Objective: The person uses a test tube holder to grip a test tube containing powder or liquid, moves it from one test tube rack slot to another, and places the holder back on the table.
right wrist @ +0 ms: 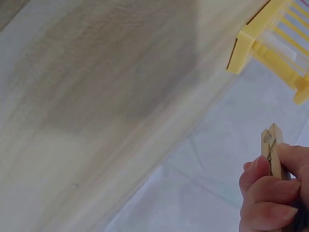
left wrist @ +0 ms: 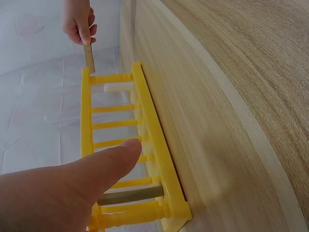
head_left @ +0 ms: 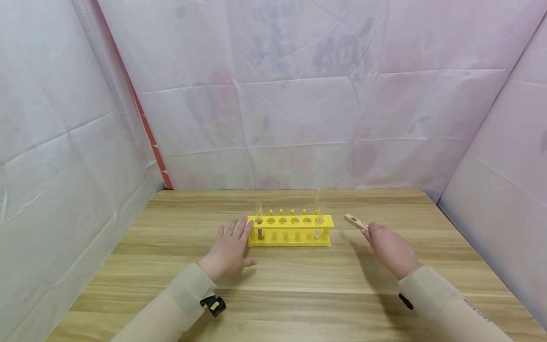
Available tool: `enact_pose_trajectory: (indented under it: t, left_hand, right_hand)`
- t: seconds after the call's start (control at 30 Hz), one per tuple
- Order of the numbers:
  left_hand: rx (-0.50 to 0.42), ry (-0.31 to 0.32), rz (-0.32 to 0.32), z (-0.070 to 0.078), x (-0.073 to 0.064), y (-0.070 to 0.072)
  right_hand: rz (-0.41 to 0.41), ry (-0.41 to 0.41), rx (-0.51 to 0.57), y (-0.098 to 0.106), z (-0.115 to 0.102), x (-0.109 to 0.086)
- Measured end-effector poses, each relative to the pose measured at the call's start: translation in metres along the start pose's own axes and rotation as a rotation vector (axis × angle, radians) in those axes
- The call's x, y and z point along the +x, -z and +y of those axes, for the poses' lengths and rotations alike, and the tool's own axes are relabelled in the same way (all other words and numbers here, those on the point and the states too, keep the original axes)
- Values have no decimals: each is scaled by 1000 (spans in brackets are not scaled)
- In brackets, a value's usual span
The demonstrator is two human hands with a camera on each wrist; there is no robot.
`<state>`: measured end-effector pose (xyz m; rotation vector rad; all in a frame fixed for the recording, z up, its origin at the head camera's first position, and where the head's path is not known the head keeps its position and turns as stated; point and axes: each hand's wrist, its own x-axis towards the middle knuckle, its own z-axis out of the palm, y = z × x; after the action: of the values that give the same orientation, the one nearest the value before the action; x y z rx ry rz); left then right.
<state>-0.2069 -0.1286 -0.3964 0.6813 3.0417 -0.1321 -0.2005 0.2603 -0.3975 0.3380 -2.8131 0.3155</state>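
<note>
A yellow test tube rack [head_left: 290, 243] stands on the wooden table. At its left end is a clear test tube [head_left: 260, 232] with dark grey contents; at its right end, another test tube [head_left: 318, 232] holds something white at the bottom. My left hand [head_left: 228, 251] lies with fingers spread and straight, fingertips against the rack's left end, and its thumb [left wrist: 111, 162] stretches out in front of the rack in the left wrist view. My right hand [head_left: 392, 249] grips a wooden test tube holder [head_left: 355, 221] above the table, right of the rack. The holder's metal spring [right wrist: 273, 147] shows in the right wrist view.
The wooden table [head_left: 290, 304] ends at light patterned cloth walls at the back [head_left: 299, 118] and both sides. A row of short yellow pegs [head_left: 292, 212] rises along the rack's rear. Each wrist wears a strap with a small black device [head_left: 213, 305].
</note>
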Motion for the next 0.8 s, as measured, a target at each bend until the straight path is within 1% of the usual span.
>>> enact_pose_trajectory:
  t: [0.2, 0.4, 0.63, 0.8]
  left_hand:
    - [-2, 2, 0, 0, 0, 0]
    - [-1, -1, 9, 0, -1, 1]
    - [1, 1, 6, 0, 0, 0]
    - [0, -2, 11, 0, -1, 0]
  right_hand:
    - [40, 31, -26, 5, -1, 3]
    - [20, 16, -16, 10, -2, 7]
    - [44, 48, -51, 19, -6, 9]
    - [39, 71, -58, 24, -8, 12]
